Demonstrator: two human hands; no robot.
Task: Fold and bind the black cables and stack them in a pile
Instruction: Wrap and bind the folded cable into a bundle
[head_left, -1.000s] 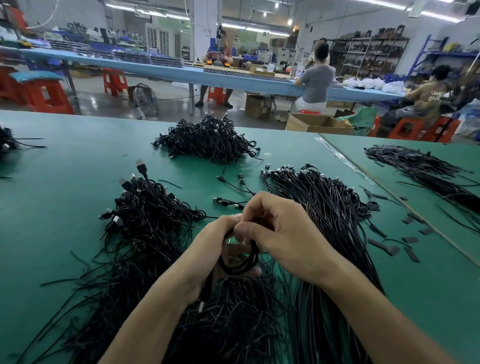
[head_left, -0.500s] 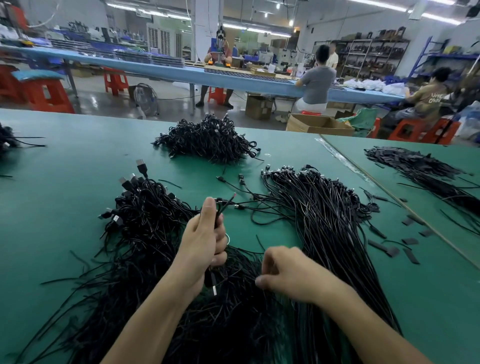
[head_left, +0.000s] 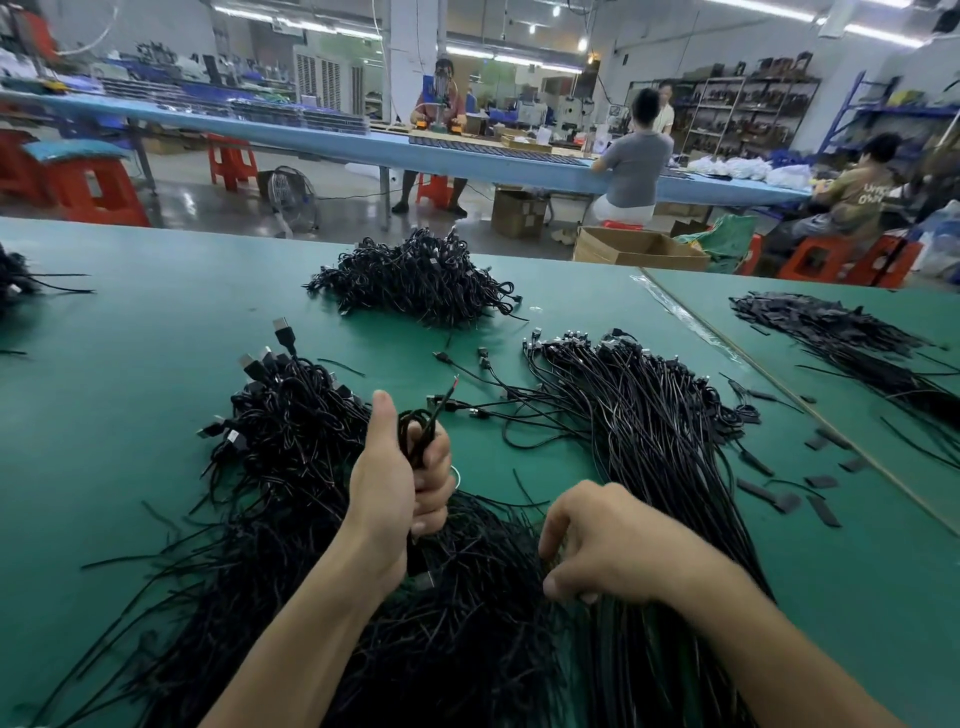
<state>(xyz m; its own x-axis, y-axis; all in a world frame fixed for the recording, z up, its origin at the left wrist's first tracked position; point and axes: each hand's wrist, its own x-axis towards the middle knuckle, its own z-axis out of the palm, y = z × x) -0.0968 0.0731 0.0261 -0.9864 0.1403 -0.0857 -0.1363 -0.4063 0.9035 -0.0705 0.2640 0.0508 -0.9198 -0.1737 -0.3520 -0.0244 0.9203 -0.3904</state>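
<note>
Fingers of the left hand (head_left: 400, 483) clamp 1 folded cable (head_left: 418, 431) upright above the loose strands (head_left: 467, 597), so its loops cannot spring open, while the right hand (head_left: 613, 540) curls down into those strands, likely after a tie, though whether it grips 1 I cannot tell.

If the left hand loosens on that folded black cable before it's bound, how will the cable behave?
It would probably spring open: the folded cable holds its loops only in the grip of the left hand. Likely light and floppy, like the thin strands of the loose heap beneath. It may snag there if dropped.
</note>
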